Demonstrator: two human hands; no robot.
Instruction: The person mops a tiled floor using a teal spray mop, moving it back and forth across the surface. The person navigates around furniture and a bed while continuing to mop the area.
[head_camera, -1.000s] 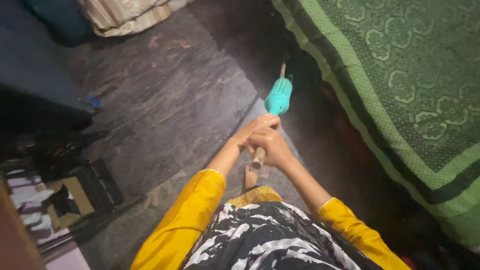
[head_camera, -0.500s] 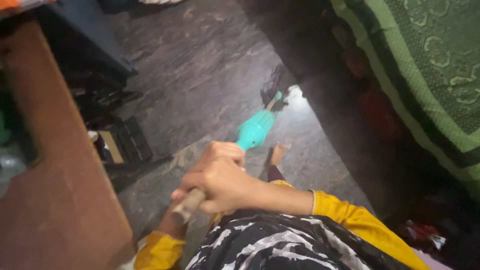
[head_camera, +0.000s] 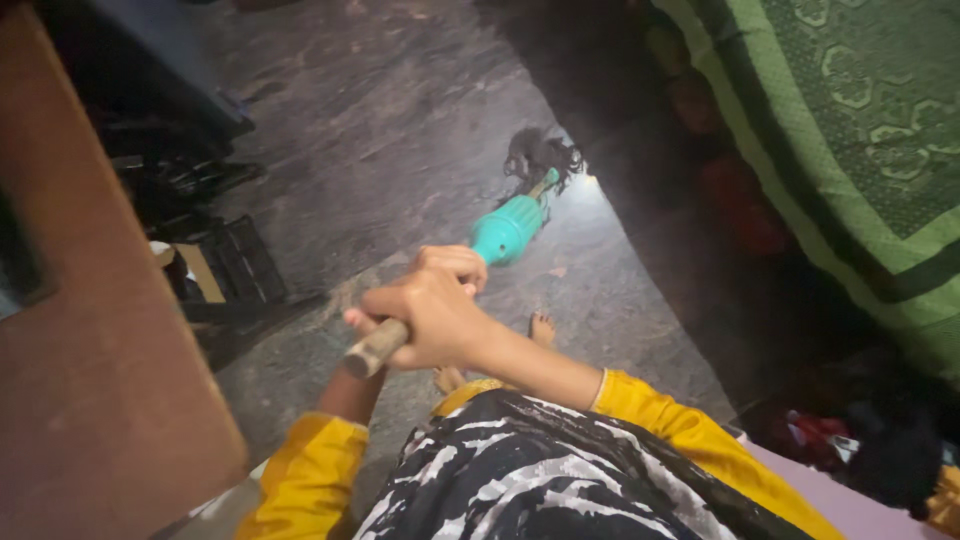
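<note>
The right hand (head_camera: 432, 312) was clamped around the top of a broom (head_camera: 505, 232), its fingers curled tight on the wooden handle, whose blunt end stuck out just past the knuckles toward the lower left. The left hand (head_camera: 352, 322) was mostly hidden under the right one; only a fingertip or two showed on the handle, so I could not tell how firmly it gripped. Both arms wore yellow sleeves (head_camera: 655, 412) over a black-and-white patterned garment (head_camera: 530, 475).

The broom slanted away from the body to the upper right, its teal collar near the middle of the view and its dark bristles resting on the grey stone floor (head_camera: 400, 120). Bare feet (head_camera: 542, 326) stood on the floor just below the hands.

A green patterned bedspread (head_camera: 860, 130) filled the right side, well apart from the broom. A brown wooden panel (head_camera: 90, 380) rose at the left, with a dark crate (head_camera: 245, 265) beside it
</note>
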